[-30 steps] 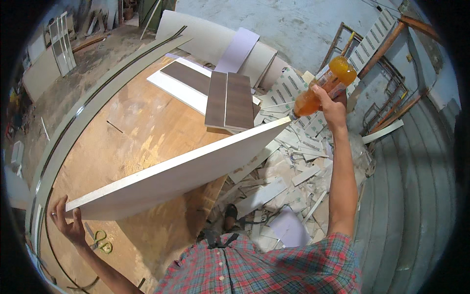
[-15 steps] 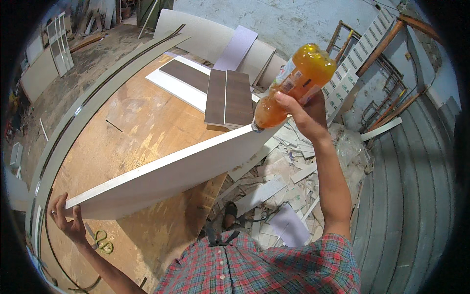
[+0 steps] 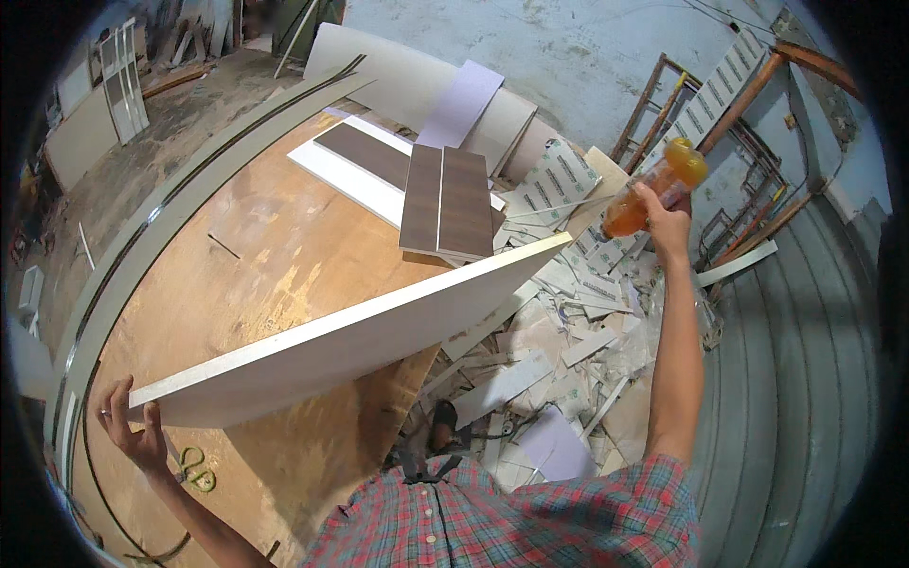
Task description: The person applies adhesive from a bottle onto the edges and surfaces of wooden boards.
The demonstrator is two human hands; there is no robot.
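A long white board (image 3: 379, 346) stands on its edge, slanting over the wooden table from lower left to upper right. My left hand (image 3: 135, 423) grips its near left end, thumb on one face and fingers on the other. My right hand (image 3: 667, 225) is wrapped round a clear plastic bottle (image 3: 653, 189) of orange-amber liquid, out past the board's far right end. The bottle is tilted with its neck pointing down and left, apart from the board. The board's upper narrow edge looks yellowish at that far end.
Dark brown panels (image 3: 445, 201) lie at the table's far side, on the plywood tabletop (image 3: 189, 312). Scissors (image 3: 197, 469) rest near my left forearm. A long curved strip (image 3: 142, 237) runs along the left edge. Scrap pieces (image 3: 568, 379) litter the floor at right.
My right hand has carried the bottle right and away, from beside the board's upper edge to beyond its far end. My left hand keeps its grip on the board.
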